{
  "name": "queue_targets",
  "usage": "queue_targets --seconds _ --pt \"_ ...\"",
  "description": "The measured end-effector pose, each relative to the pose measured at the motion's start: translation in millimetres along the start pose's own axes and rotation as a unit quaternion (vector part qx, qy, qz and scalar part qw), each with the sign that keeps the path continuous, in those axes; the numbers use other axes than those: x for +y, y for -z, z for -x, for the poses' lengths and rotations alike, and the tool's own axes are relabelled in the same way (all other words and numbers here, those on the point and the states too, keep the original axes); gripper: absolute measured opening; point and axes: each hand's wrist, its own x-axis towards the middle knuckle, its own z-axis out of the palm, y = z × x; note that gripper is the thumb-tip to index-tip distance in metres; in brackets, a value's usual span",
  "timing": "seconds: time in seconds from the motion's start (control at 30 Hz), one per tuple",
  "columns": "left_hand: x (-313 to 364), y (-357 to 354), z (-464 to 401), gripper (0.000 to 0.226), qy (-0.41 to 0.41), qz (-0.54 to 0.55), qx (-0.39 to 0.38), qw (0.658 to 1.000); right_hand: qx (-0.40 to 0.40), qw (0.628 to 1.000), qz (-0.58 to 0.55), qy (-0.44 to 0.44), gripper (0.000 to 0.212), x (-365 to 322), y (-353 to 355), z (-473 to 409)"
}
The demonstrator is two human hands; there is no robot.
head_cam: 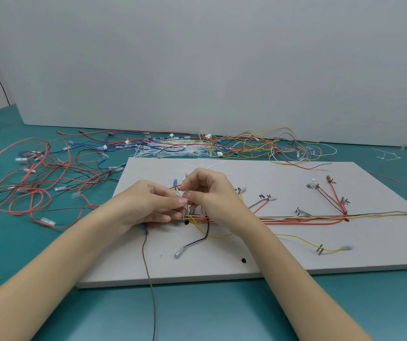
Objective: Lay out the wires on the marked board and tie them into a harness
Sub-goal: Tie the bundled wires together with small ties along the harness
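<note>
Clearly, both hands pinch a thin white plastic cable tie (185,205) over the bundle of red, yellow and black wires (296,218) mid-frame on the flat grey marked board (271,254).

Left hand (146,205) and right hand (210,193) grip with fingertips; the wires look light and floppy, best held close to the tie.

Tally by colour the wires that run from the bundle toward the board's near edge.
Black wire: 1
Yellow wire: 1
Brown wire: 1
Total: 3
</note>
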Motion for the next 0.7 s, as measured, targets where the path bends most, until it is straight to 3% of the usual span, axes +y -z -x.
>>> queue_targets --seconds 0.13,0.23,0.43,0.53,0.7 --pt "0.6 0.6 0.4 0.025 -0.001 -0.002 -0.007 1.0 0.002 1.0 0.0 0.008 0.032 -0.5 -0.4 -0.3" --pt "0.2 0.9 -0.3 0.009 0.002 -0.007 -0.007 1.0 0.002 1.0 0.002 0.012 0.031 -1.1 0.2 0.0" --pt "-1.1 1.0 -0.8 0.001 -0.004 -0.003 0.0 1.0 -0.004 0.999 0.033 -0.024 0.01 -2.7 6.6 -0.6" --pt "-0.9 0.5 0.2 0.004 -0.008 -0.002 0.0 1.0 -0.011 0.995 0.097 -0.035 0.01 -0.3 9.6 -0.1" --pt "-0.1 0.0 1.8 0.014 -0.011 -0.004 -0.007 1.0 -0.016 0.992 0.114 -0.045 0.018 -0.3 10.8 1.1"
